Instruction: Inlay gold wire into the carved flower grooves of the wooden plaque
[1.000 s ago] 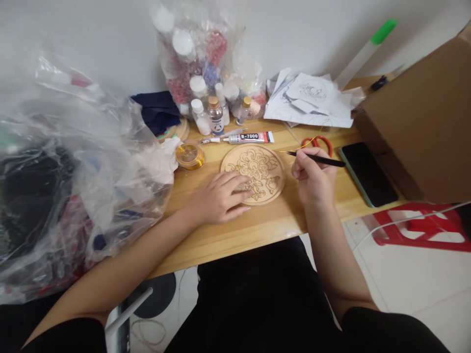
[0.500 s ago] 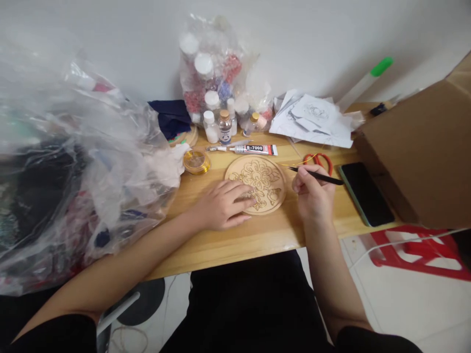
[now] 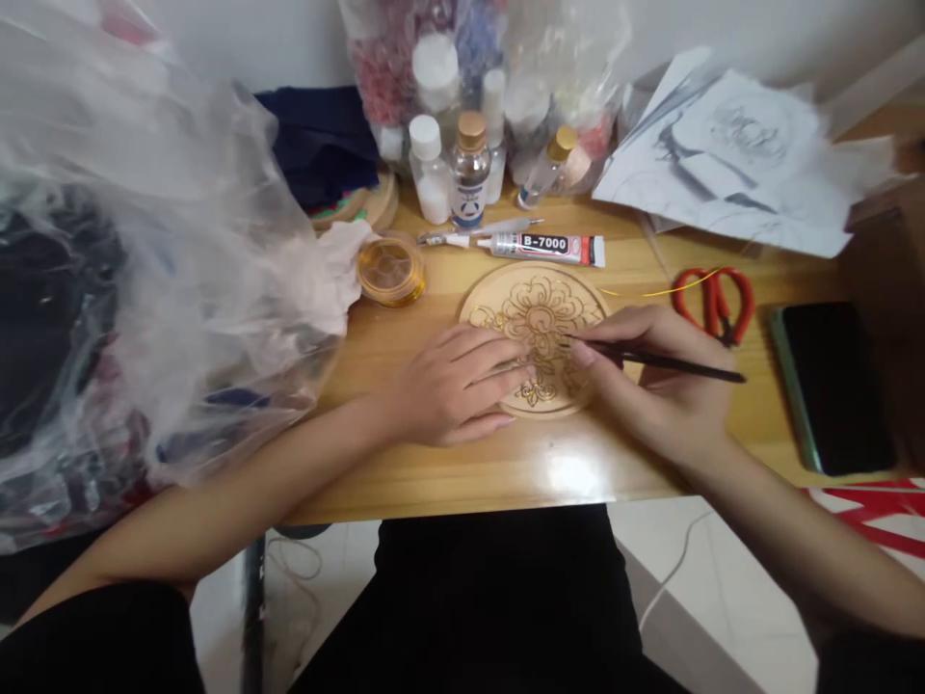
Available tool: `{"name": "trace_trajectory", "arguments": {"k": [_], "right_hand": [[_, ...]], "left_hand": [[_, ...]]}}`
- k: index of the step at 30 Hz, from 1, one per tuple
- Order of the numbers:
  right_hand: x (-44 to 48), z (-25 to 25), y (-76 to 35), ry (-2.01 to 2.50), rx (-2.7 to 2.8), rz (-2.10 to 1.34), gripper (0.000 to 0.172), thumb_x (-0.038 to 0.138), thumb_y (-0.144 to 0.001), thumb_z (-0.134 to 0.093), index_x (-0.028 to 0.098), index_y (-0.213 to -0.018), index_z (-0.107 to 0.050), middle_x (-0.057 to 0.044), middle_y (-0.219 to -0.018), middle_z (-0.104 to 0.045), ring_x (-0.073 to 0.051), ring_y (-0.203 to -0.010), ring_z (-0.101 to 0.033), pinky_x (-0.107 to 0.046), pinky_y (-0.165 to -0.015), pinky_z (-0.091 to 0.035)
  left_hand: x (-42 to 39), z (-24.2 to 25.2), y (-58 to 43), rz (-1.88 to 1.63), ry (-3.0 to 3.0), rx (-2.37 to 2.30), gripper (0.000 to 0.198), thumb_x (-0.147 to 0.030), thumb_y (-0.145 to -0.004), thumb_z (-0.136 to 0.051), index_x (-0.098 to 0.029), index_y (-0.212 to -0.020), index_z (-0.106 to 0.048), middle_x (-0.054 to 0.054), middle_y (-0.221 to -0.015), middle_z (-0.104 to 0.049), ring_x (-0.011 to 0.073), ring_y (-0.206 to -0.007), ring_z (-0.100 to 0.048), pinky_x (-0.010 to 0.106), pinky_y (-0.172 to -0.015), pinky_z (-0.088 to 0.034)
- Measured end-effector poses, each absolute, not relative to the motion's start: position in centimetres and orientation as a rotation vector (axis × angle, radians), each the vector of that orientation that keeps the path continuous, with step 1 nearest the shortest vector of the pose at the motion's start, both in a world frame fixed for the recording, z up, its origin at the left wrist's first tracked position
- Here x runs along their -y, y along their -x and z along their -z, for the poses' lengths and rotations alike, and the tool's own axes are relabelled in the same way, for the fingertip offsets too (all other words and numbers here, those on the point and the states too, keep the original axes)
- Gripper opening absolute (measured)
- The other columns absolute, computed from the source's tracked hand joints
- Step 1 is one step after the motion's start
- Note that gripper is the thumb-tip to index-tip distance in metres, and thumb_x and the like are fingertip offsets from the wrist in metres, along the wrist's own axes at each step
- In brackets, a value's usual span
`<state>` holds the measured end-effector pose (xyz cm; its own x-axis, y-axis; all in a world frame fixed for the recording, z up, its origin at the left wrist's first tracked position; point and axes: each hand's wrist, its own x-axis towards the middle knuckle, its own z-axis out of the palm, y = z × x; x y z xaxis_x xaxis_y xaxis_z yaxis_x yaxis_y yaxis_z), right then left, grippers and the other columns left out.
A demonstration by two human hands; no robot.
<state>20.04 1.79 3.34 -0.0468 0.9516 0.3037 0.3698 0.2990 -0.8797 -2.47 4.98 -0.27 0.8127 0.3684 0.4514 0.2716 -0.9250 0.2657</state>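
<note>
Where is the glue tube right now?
In the head view, the B-7000 glue tube lies on the table just behind the round wooden disc, in front of the small bottles.

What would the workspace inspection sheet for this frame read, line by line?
Surface: wooden table, bare near the front edge.
Job's things: round wooden disc with a gold flower outline; thin black tool, tip on the disc.
Clutter: B-7000 glue tube, gold wire spool, small bottles, red scissors, phone, paper sketches, plastic bags.
Grippers: left hand flat on the disc; right hand gripping the tool.
Cables: white cable on the floor.
Surroundings: white wall, tiled floor.
</note>
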Motion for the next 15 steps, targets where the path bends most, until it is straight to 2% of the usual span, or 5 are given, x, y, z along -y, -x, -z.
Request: {"name": "trace_trajectory", "arguments": {"k": [4,12,15], "right_hand": [[-2.1,-2.2,-20.6,1.219,1.679,-0.789,0.014,0.015,-0.076,-0.07,0.024,-0.087,-0.069,0.0,-0.074,-0.069,-0.014,-0.068,-0.064,-0.028,-0.056,-0.05],[-1.9,-2.7,-21.3,1.306,1.597,-0.875,0.018,0.016,-0.073,-0.074,0.028,-0.086,-0.073,-0.001,-0.078,-0.071,-0.017,-0.073,-0.065,-0.032,-0.062,-0.052],[-1.9,-2.8,-21.4,1.283,1.617,-0.894,0.02,0.016,-0.073,-0.073,0.028,-0.088,-0.072,-0.001,-0.079,-0.072,-0.018,-0.073,-0.066,-0.032,-0.063,-0.053]], "left_hand": [[-5.1,0.3,2.5,-0.727,-2.799,-0.468,0.039,-0.037,-0.09,-0.055,-0.01,-0.118,-0.056,0.017,-0.121,-0.06,0.0285,-0.111,-0.054,0.046,-0.094,-0.048],[-5.3,-0.5,2.4,-0.544,-2.87,-0.449,0.031,-0.04,-0.091,-0.054,-0.015,-0.109,-0.062,0.012,-0.12,-0.061,0.026,-0.112,-0.055,0.042,-0.095,-0.047],[-5.2,-0.5,2.4,-0.588,-2.881,-0.464,0.035,-0.04,-0.093,-0.05,-0.014,-0.115,-0.059,0.012,-0.12,-0.062,0.0253,-0.112,-0.055,0.041,-0.094,-0.048]]}}
